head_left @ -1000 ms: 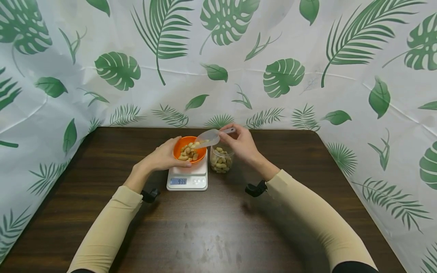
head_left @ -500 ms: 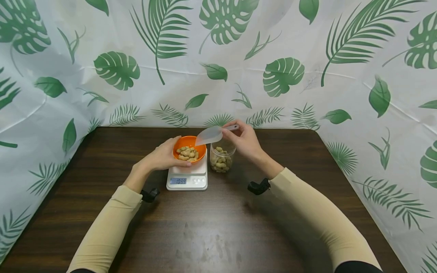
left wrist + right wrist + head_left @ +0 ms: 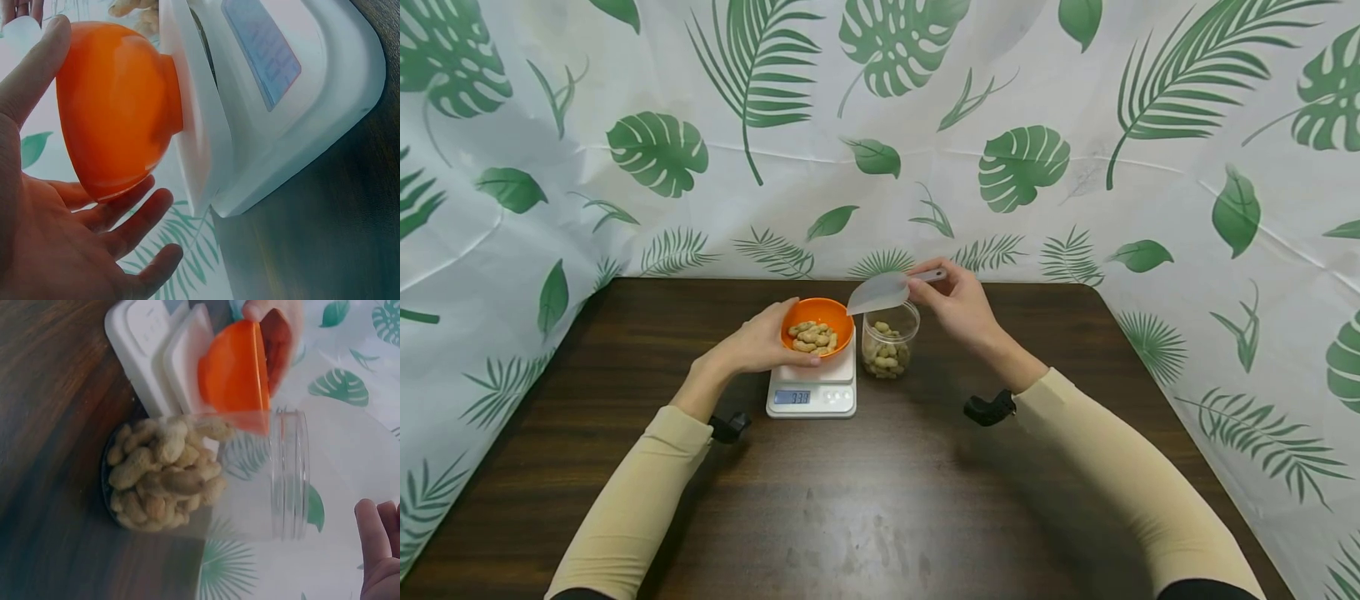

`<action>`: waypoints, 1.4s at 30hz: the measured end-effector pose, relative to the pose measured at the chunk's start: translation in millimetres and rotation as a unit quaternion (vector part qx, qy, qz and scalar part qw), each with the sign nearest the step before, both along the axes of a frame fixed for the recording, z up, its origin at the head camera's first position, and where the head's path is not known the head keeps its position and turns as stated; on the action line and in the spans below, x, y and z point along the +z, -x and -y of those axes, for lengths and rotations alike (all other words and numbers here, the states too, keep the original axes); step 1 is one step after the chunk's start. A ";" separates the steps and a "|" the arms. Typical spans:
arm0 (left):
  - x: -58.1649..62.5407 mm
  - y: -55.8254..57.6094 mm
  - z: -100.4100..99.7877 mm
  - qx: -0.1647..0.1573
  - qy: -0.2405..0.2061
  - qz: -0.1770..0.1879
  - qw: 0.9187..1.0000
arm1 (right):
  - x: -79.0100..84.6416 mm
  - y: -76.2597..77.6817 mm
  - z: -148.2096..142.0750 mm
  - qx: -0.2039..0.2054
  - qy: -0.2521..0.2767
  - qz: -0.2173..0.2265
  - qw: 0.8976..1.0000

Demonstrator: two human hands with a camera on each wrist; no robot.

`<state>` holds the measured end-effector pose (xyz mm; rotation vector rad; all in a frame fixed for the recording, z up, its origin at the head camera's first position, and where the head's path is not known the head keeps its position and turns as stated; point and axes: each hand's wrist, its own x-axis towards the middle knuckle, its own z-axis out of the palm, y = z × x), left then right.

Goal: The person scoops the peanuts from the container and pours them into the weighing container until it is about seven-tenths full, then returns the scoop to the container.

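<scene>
An orange bowl [image 3: 833, 312] with several unshelled peanuts [image 3: 814, 338] inside sits on a white kitchen scale [image 3: 826, 377]. My left hand [image 3: 757, 340] holds the bowl at its sides, thumb and fingers on opposite sides of the rim; the left wrist view shows the bowl's base against the scale platform. Right of the scale stands a clear jar [image 3: 289, 475], lidless, roughly half full of peanuts [image 3: 165, 475]. Above its mouth, my right hand [image 3: 957, 300] pinches a translucent plastic scoop [image 3: 877, 293] by the handle. The scoop tilts, its tip near the bowl's right rim; no peanuts show in it.
Everything stands near the back edge of a dark wooden table [image 3: 865, 500]. A white leaf-print sheet [image 3: 880, 217] hangs behind and at both sides. The scale's lit display [image 3: 792, 397] faces the front; its digits are hard to read.
Peanuts have dropped from the scoop into the bowl. My right hand has drawn the scoop up and rightward over the jar. The display's reading has changed; my left hand stays at the bowl.
</scene>
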<state>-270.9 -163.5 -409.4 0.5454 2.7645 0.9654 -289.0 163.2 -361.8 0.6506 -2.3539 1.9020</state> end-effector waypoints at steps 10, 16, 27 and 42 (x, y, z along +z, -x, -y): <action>1.0 0.2 -0.5 0.001 0.006 0.004 1.000 | 6.7 -0.3 -18.8 -0.002 -0.035 0.010 0.999; 1.7 -0.2 -0.1 0.006 0.014 0.000 1.000 | 12.9 -0.9 -27.0 -0.003 -0.037 0.021 0.999; 9.1 0.1 -19.5 0.010 0.014 -0.073 0.997 | 14.7 3.5 -34.6 0.009 -0.139 -0.007 0.990; 11.5 7.0 -63.6 -0.042 0.028 -0.116 0.992 | 13.4 2.2 -20.6 0.026 -0.246 -0.042 0.968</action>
